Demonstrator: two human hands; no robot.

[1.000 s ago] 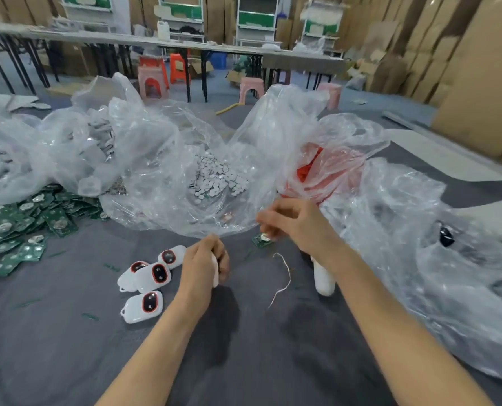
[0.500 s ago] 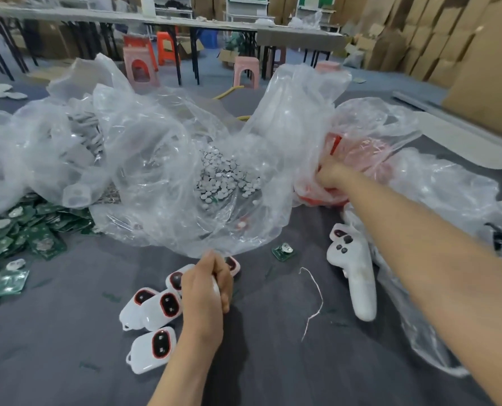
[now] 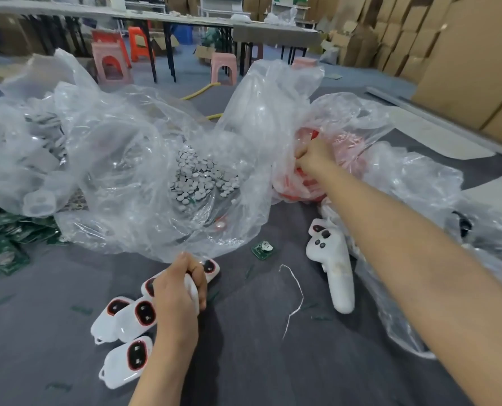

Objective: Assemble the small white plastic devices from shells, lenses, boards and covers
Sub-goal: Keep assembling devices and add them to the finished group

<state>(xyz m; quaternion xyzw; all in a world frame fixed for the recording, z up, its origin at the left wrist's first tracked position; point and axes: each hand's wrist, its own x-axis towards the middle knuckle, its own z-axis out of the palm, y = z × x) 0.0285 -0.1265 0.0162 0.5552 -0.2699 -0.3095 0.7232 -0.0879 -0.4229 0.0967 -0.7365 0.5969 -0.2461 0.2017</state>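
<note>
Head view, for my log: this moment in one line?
left hand: grips white shell | right hand: inside red-parts bag

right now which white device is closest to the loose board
The device just beyond the left hand, nearest the board; the others lie farther left.

white shells [image 3: 126, 361] with red-ringed windows, green boards [image 3: 3, 238], grey tabletop [image 3: 258, 361]

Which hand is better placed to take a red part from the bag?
Right. The right hand is at the bag of red parts; the left hand is nearer the body, gripping a white shell.
</note>
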